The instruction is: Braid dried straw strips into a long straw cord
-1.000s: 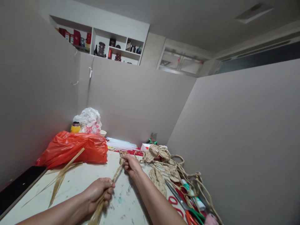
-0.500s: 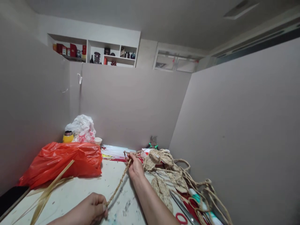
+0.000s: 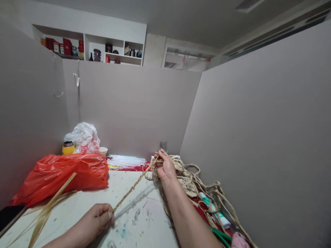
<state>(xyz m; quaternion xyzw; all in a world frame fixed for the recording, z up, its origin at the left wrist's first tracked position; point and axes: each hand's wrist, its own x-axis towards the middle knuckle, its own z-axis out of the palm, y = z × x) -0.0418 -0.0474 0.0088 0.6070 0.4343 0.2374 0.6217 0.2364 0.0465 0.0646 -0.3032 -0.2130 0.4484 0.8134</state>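
Note:
A twisted straw cord (image 3: 132,188) stretches taut on a slant between my two hands, above the white tabletop. My left hand (image 3: 101,216), low and left of centre, pinches its near end between thumb and fingers. Further off, my right hand (image 3: 165,164) grips the cord's far part, with the fingers closed at the top. Right behind that hand lies a heap of braided straw rope (image 3: 187,182), partly hidden by my hand and forearm. Loose flat straw strips (image 3: 49,215) lie at the left of the table.
A red plastic bag (image 3: 67,172) fills the left back, with a yellow jar (image 3: 68,148), a white plastic bag (image 3: 84,136) and a white cup (image 3: 103,151) behind. Clear sticks (image 3: 125,161) lie along the back. A white-and-green tube (image 3: 214,210) lies right. Grey partitions (image 3: 134,103) enclose the table.
My right hand has moved right and away, drawing the cord out longer and straighter. My left hand has shifted slightly left. The camera view has turned a little, and the scissors have gone from sight.

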